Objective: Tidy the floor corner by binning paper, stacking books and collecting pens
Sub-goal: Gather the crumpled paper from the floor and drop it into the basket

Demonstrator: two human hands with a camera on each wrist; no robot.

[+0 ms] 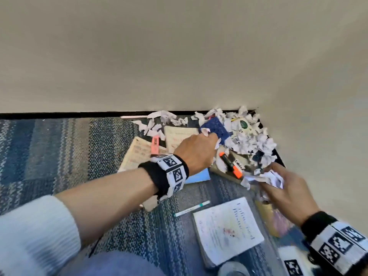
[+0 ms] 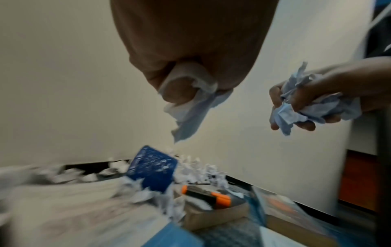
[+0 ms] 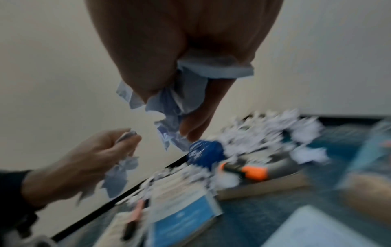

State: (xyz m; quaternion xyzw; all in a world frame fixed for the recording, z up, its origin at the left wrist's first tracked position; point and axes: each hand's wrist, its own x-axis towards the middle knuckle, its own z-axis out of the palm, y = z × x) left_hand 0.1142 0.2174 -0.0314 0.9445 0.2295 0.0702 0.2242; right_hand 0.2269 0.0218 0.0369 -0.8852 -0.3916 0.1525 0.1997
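Torn and crumpled paper scraps (image 1: 249, 136) lie heaped in the floor corner over several books. My left hand (image 1: 197, 150) hovers above a dark blue book (image 1: 216, 128) and grips a torn paper piece (image 2: 190, 117). My right hand (image 1: 284, 188) holds a crumpled wad of paper (image 1: 266, 179) just right of the heap; the wad of paper (image 3: 169, 117) hangs from its fingers. An orange and black highlighter (image 1: 232, 165) lies on a tan book between the hands. A pink highlighter (image 1: 155, 144) rests on open beige pages. A white and teal pen (image 1: 191, 208) lies on the carpet.
A white booklet (image 1: 227, 230) lies near my right forearm, and a light blue book (image 1: 199, 176) shows under my left wrist. A thin pink stick (image 1: 133, 116) sits by the black skirting. Beige walls (image 1: 179, 56) meet at the corner; blue patterned carpet (image 1: 59, 148) spreads left.
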